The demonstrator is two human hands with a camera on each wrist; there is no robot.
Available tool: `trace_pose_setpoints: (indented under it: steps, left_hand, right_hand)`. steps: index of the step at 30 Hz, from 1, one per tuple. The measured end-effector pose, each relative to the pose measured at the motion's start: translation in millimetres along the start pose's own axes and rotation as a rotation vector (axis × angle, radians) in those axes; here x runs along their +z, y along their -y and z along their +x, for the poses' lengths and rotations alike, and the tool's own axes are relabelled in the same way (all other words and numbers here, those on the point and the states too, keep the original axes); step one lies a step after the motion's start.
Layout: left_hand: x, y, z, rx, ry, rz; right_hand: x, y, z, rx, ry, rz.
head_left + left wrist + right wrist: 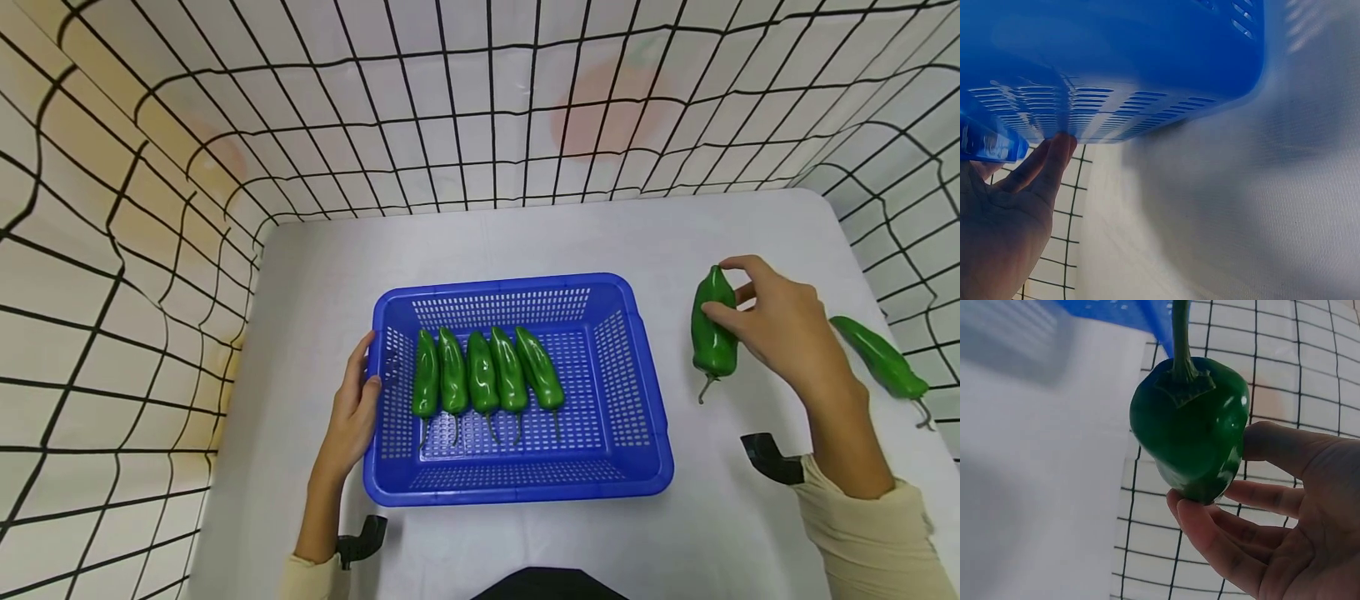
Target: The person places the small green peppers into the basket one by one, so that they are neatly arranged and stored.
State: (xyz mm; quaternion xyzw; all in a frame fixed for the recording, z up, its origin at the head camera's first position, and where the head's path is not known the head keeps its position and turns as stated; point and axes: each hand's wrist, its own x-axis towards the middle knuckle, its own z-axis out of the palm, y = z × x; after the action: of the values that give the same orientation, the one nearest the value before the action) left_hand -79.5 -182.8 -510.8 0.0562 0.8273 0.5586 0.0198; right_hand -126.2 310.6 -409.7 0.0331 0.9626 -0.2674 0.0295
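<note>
A blue plastic basket (517, 497) with perforated walls holds several green chili peppers (482, 371), lined up side by side in its left part, stems toward the person. At the basket's left side my left hand (356, 417) grips the rim; in the left wrist view its fingers (1054, 159) touch the slotted outer wall. To the right of the basket, my right hand (787, 325) pinches another green chili pepper (712, 333) between thumb and fingers, stem pointing toward the person. The right wrist view shows that pepper's stem end (1191, 425) up close, with fingertips under its far end.
One more green chili pepper (883, 358) lies at the table's right edge, beyond the right hand. Black wire mesh (450, 125) encloses the white table (315, 275) at the back and both sides. A black object (551, 583) shows at the bottom edge.
</note>
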Motion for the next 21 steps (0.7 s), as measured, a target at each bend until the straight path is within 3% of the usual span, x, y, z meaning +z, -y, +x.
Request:
trace_pose_setpoints:
  steps: [8,21]
  left_hand:
    - [0.0,-0.8,-0.3,0.004,-0.002,0.000]
    - [0.1,0.9,0.6,0.002,-0.001,0.003]
  right_hand:
    - [5,20,3.3,-0.036,0.012,0.027]
    - [25,60,10.8,-0.080,0.100,0.084]
